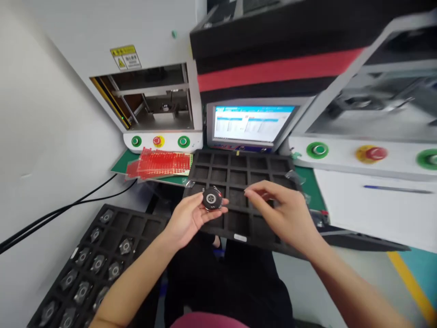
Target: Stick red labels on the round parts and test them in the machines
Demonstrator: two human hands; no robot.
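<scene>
Now: left hand (187,217) palm up, half open, round black part (212,199) gripped at fingertips, above near edge of empty tray (239,173). Right hand (287,212) just beside, fingers loosely curled, thumb and forefinger pinched; blurred, held item not discernible. Second tray (112,237) lower left, loaded with parts.

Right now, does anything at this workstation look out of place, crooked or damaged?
Two things. The black compartment tray under the hands juts past the green mat's front edge, unsupported there. The red label sheets lie in a loose, fanned pile. The round part in the left hand shows no damage; the right hand is blurred.
</scene>
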